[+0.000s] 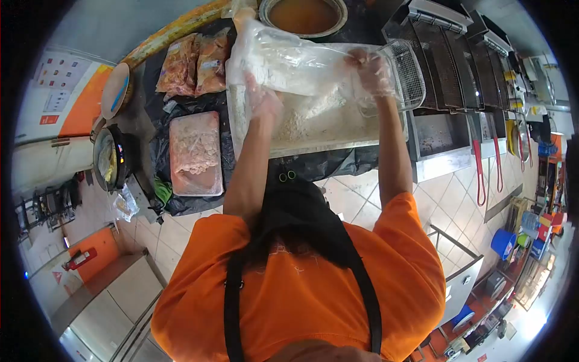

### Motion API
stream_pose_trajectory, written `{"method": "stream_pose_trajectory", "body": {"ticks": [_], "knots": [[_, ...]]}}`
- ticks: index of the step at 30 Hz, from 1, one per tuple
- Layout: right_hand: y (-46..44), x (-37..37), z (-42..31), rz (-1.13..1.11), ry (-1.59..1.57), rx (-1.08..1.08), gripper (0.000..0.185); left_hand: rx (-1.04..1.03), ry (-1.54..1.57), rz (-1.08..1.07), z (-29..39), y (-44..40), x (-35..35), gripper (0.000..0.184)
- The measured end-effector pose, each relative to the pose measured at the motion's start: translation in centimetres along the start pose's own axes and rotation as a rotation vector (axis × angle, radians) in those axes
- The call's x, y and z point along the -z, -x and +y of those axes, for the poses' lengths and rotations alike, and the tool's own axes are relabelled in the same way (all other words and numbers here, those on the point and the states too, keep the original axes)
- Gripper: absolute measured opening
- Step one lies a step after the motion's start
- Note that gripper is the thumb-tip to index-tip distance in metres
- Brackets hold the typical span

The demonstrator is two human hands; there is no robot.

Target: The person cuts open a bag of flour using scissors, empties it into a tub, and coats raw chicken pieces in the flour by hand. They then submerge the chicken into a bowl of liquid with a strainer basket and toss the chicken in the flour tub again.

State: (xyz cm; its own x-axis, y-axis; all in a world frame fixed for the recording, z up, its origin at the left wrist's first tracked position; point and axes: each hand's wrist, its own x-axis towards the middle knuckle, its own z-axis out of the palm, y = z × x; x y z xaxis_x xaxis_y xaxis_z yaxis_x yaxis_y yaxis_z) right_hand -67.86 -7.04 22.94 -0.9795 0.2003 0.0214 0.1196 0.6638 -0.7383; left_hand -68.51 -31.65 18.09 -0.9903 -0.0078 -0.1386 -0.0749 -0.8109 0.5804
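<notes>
There are two hands, one left hand (263,101) and one right hand (373,73), at one large clear bag (283,57) and one large rectangular tub (338,130). One silvery wire basket (408,73), one pot of brownish liquid (303,15) and one tray of pale pink food (196,154) can be counted, plus two bags of reddish food (178,65). Two green rings (292,175), one fire extinguisher (80,259) and two red handles at the fryer front (477,175) show. The dark mesh racks (443,66) number perhaps four; overlap and lens distortion blur that count.
</notes>
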Motion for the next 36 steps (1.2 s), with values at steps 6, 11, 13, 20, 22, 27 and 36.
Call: {"method": "stream_pose_trajectory", "body": {"ticks": [6,11,13,20,22,27,36], "knots": [[-4.6,0.9,-7.6,-0.005,0.278,0.754,0.019,0.076,0.583,-0.122,-3.4,0.8,2.5,0.083],[-3.6,-1.1,-16.6,-0.1,0.548,0.884,0.018,0.233,0.965,-0.052,-6.5,-1.2,7.8,0.047],[-2.0,-0.5,-21.7,-0.275,0.719,1.03,0.017,0.255,1.073,0.03,-6.7,-0.6,7.1,0.037],[-3.5,-4.4,-26.3,-0.117,1.781,1.264,0.034,0.291,0.011,0.425,-7.5,2.5,1.7,0.03],[-3.9,-4.5,-26.9,-0.087,1.895,1.319,0.039,0.344,0.197,0.456,-7.4,2.1,0.5,0.03],[-5.6,-2.2,-27.2,-0.084,1.58,1.274,0.019,0.296,-0.102,0.297,-7.8,-1.2,3.8,0.033],[-17.2,-5.9,-22.5,0.115,0.543,1.081,0.021,-0.151,-0.059,0.087,13.5,5.9,10.3,0.048]]}}
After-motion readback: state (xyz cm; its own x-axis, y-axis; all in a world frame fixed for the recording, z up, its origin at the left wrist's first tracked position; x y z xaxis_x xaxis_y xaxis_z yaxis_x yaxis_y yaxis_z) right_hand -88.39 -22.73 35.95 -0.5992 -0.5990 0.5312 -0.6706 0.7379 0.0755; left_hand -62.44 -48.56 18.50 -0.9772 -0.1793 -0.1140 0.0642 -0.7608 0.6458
